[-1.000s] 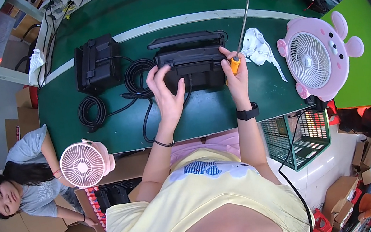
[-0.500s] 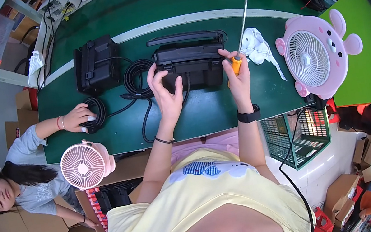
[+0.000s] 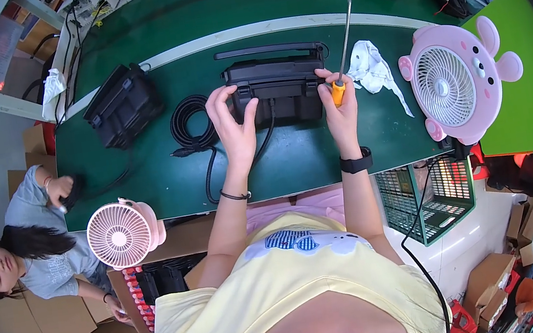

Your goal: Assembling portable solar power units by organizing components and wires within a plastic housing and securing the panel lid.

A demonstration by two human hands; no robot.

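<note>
A black plastic case (image 3: 279, 87) with latches on its front and a long handle bar stands before me on the green table. My left hand (image 3: 233, 124) grips its left front corner by a latch, fingers and thumb bent round it. At the right corner, my right hand (image 3: 341, 110) holds a screwdriver (image 3: 339, 92) with an orange handle, its long shank pointing up and away. Fingertips of that hand also touch the case. A black cable runs from the front of the case, and a coiled black cable (image 3: 193, 123) lies left of my left hand.
A second black case (image 3: 124, 106) sits at the left, near a co-worker's hand (image 3: 61, 188) on a dark cable. A white cloth (image 3: 369, 67) and a pink animal-shaped fan (image 3: 450, 84) are at the right. A small pink fan (image 3: 123, 234) stands at the table's near left edge.
The co-worker's hand has drawn a cable coil to the left, and the second case has shifted left and tilted. My hands and the case before me have hardly moved.
</note>
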